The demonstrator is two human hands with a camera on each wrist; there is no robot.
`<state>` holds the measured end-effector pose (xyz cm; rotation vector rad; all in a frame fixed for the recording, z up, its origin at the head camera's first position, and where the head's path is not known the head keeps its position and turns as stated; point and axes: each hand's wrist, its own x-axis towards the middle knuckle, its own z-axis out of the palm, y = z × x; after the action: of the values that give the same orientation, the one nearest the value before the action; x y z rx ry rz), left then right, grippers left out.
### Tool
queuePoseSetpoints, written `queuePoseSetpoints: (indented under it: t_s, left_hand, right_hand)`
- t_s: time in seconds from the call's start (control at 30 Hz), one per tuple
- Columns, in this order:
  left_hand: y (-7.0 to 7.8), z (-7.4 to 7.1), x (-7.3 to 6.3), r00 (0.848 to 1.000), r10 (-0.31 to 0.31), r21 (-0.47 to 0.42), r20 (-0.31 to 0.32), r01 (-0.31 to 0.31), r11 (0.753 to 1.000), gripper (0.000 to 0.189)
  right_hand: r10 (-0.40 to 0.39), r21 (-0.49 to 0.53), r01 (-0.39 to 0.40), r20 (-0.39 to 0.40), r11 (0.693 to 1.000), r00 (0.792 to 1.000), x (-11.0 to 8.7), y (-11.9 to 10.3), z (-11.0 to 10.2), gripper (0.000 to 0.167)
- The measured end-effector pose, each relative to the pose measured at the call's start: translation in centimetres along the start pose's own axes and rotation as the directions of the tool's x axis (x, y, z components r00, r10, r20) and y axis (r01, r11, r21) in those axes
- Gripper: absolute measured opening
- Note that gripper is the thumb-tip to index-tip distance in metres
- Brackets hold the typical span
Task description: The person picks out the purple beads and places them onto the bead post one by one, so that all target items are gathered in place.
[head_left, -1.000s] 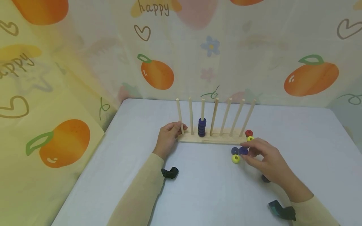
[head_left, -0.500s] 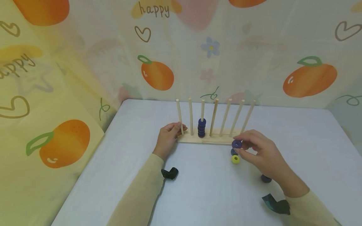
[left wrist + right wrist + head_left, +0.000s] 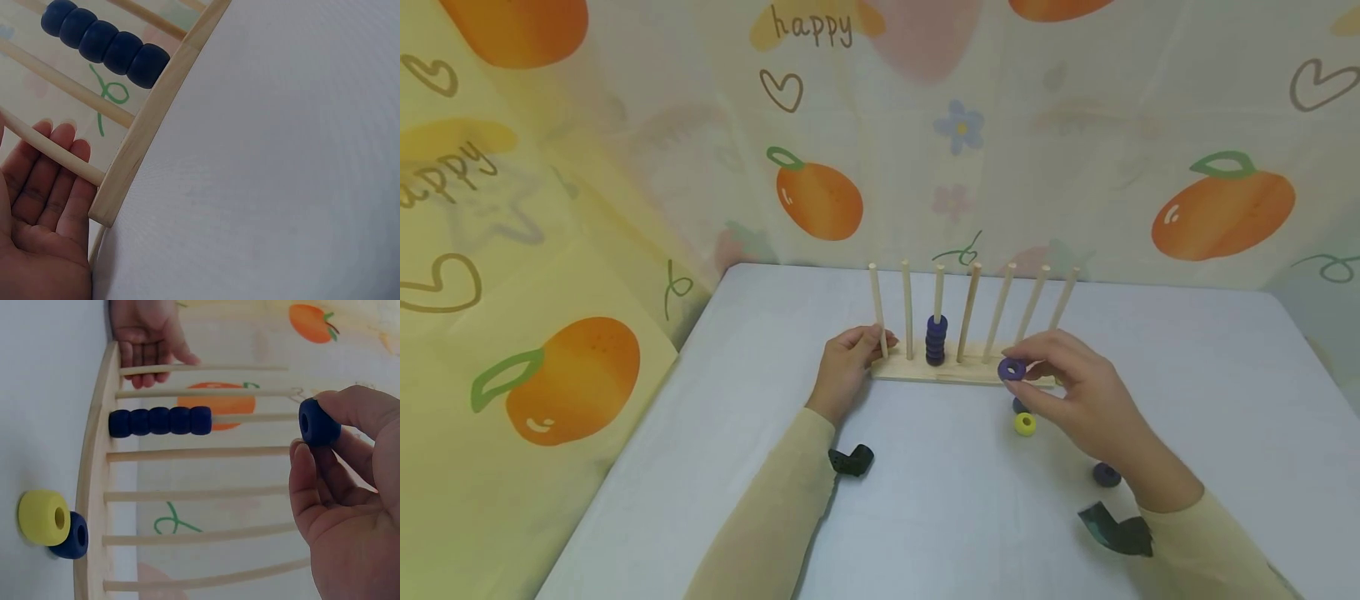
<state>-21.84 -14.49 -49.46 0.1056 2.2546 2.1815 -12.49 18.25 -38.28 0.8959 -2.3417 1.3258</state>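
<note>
A wooden peg rack (image 3: 910,364) with several upright pegs stands on the table. Its third peg from the left carries a stack of several dark blue beads (image 3: 936,340). My left hand (image 3: 842,371) holds the rack's left end, thumb and fingers around the leftmost peg (image 3: 69,159). In front of the rack's right part, my right hand (image 3: 1086,400) pinches a blue bead (image 3: 319,422) between thumb and fingertips, its hole showing. The right wrist view has this bead apart from the pegs, roughly in line with the stacked peg's tip.
A yellow bead (image 3: 1025,424) and a blue bead (image 3: 75,536) lie before the rack's right part. Another dark bead (image 3: 1107,475) rests near the right wrist. More beads behind the right hand are mostly hidden. A patterned curtain (image 3: 1045,125) hangs behind the table.
My right hand has picked up a blue bead from the table and moved it up and left along the rack's front. The left hand has stayed at the rack's left end.
</note>
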Motion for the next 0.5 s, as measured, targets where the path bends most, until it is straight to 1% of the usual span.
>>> queuePoseSetpoints:
  t_s: [0.13, 0.3, 0.5]
  left_hand:
    - [-0.1, 0.0, 0.0, 1.0, -0.009, -0.002, 0.0, 0.009, 1.0, 0.048]
    - [-0.1, 0.0, 0.0, 1.0, -0.006, -0.005, 0.001, 0.006, 1.0, 0.048]
    - [-0.3, 0.0, 0.1, 1.0, 0.002, -0.006, -0.002, -0.002, 1.0, 0.048]
  right_hand:
    - [-0.002, 0.013, 0.002, 0.002, 1.0, 1.0, 0.6, -0.3, 0.2, 0.045]
    - [-0.016, 0.035, 0.016, 0.0, 0.999, 1.0, 1.5, -0.6, 0.5, 0.042]
    - [-0.039, 0.007, 0.039, -0.004, 0.999, 0.999, 2.8, -0.9, 0.8, 0.04]
